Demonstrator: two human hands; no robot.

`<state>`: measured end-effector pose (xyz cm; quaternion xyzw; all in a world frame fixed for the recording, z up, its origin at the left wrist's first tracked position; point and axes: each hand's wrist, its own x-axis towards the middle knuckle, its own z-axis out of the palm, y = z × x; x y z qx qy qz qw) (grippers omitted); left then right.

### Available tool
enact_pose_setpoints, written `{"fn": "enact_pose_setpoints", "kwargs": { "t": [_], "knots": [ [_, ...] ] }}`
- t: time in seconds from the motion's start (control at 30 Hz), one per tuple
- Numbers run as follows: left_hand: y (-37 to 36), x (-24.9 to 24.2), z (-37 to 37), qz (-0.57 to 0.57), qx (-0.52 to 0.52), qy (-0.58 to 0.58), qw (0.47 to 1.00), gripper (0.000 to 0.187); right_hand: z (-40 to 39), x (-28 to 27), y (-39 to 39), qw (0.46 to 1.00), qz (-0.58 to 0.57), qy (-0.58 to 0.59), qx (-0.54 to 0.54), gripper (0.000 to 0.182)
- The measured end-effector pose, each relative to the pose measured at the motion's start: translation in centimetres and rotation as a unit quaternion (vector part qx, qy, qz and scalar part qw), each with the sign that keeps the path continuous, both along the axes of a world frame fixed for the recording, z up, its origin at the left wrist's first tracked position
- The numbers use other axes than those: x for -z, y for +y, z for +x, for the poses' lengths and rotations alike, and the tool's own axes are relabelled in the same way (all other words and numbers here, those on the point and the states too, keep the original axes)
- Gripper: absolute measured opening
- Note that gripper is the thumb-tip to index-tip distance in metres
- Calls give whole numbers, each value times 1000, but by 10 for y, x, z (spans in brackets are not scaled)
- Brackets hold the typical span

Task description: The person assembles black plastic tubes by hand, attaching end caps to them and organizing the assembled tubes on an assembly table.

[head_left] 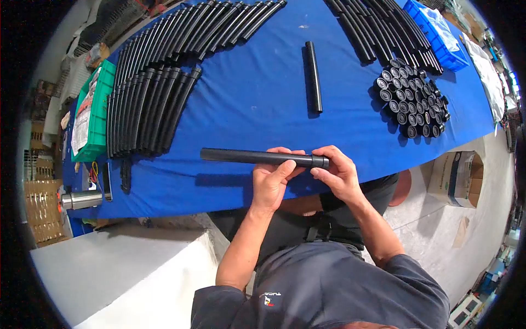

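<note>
A long black plastic tube (235,156) is held level over the near part of the table. My left hand (271,181) wraps round it near its right half, thumb on the near side. At the tube's right end sits a wider black end cap (319,162), which my right hand (339,172) pinches between thumb and fingers. Ahead, a single black tube (313,79) with a wider far end lies on the blue cloth. Right of that is a cluster of round black caps (412,101).
Rows of capped black tubes (145,109) fill the left side, beside a green crate (101,109). More tubes (378,30) and a blue crate (438,35) are at the far right. A metal flask (82,199) lies near the left edge; a cardboard box (455,178) stands on the floor.
</note>
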<state>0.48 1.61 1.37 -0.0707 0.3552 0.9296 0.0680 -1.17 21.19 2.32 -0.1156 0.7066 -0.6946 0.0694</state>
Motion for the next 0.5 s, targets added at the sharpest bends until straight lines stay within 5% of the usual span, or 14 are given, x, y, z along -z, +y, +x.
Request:
{"fn": "enact_pose_setpoints", "kwargs": {
  "t": [0.5],
  "knots": [
    [1, -3, -1, -13, 3, -27, 1000, 21, 1, 3, 1, 995, 66, 69, 3, 37]
  ]
}}
